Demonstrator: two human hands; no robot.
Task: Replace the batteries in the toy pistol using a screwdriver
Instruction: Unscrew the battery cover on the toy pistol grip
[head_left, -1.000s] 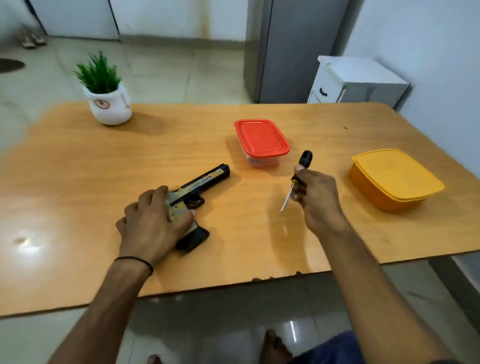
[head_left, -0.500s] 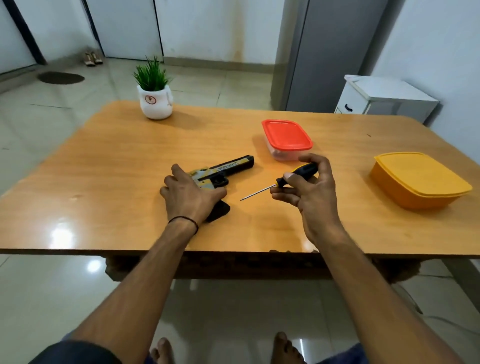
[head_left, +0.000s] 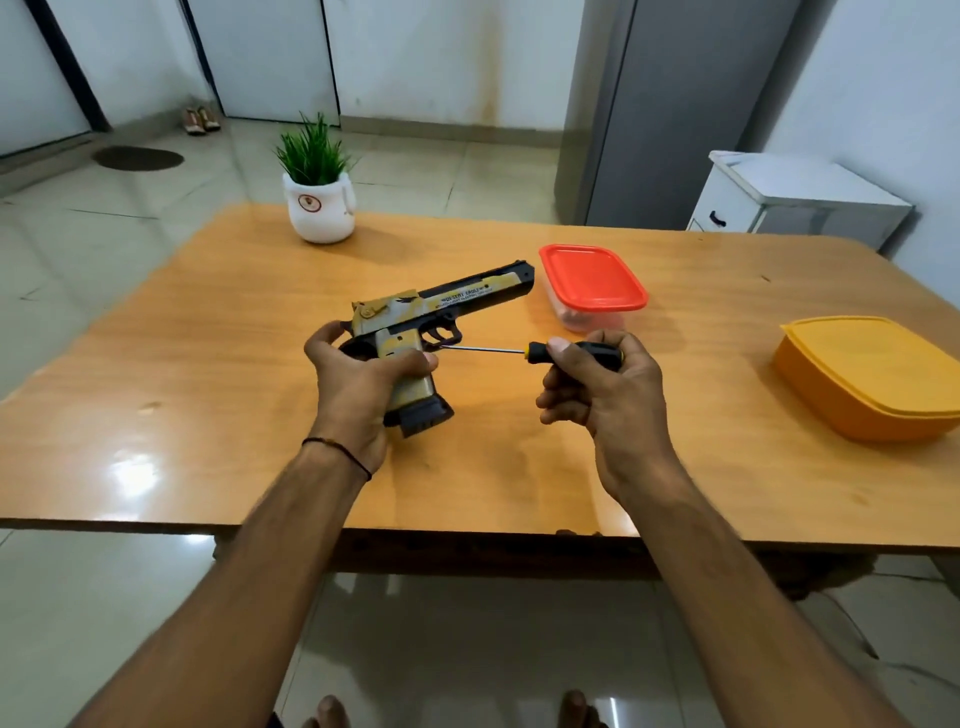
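toy pistol (head_left: 457, 299) grip mostly under left hand (head_left: 358, 384), screwdriver (head_left: 535, 351) handle inside right hand (head_left: 608, 400), yellow box (head_left: 872, 374) cut by right edge

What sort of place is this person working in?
Most likely a home, perhaps a dining area: a wooden table carries a potted plant and a red-lidded food container, what looks like a grey fridge stands behind, and sandals sit by the far wall.

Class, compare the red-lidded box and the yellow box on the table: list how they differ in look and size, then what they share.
The red-lidded box looks smaller than the yellow box. The red-lidded box has a clear body under its red lid; the yellow box is opaque yellow-orange throughout. Both are rounded rectangles, lids on, resting on the table.
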